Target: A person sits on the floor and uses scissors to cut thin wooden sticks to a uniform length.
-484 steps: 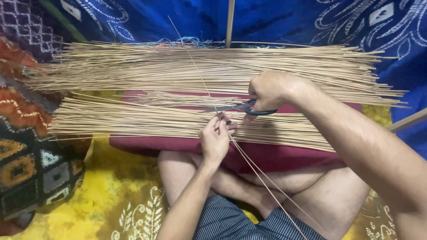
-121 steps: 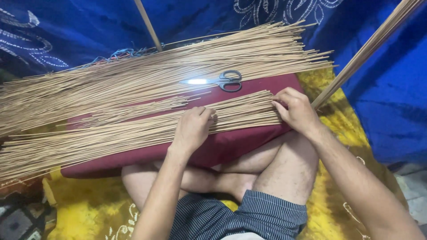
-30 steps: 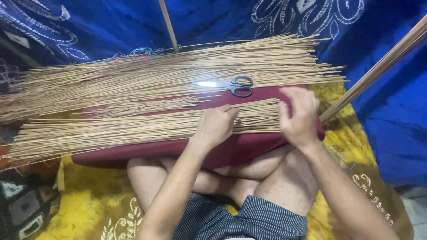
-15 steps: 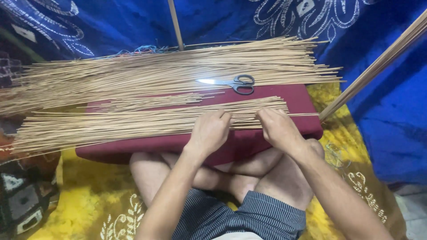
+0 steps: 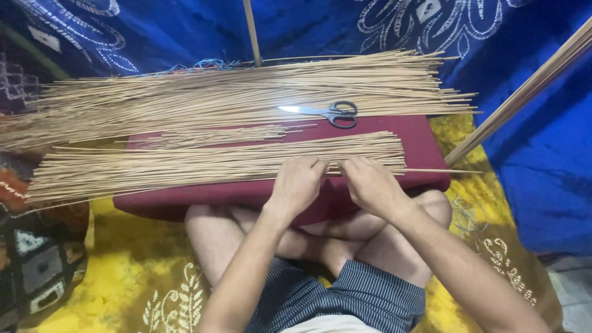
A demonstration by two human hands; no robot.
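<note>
Sorting step, by the look: left hand (image 5: 298,184) and right hand (image 5: 370,184) side by side at near edge of maroon cushion (image 5: 425,148), fingers curled, pinching front sticks of near stick bundle (image 5: 216,161). One stick (image 5: 431,171) jutting past right edge. Next move likely needs a fine pinch to draw out a single stick without scattering the rest; scissors (image 5: 324,112) idle near far edge.

1. Dark red cushion (image 5: 425,148) is the support, resting across the seated person's crossed legs, long side running left-right.
2. Near bundle of thin tan sticks (image 5: 203,165) lies lengthwise along the cushion's near half; its left end overhangs the cushion's left edge.
3. Small loose batch of sticks (image 5: 216,134) lies mid-cushion, just beyond the near bundle.
4. Scissors (image 5: 327,112), dark handles to the right and blades pointing left, lie on the far part of the cushion, against the far pile.
5. Big far pile of sticks (image 5: 246,92) lies along the cushion's far edge, overhanging both ends.
6. Yellow patterned cloth (image 5: 123,271) covers the floor under the cushion.
</note>
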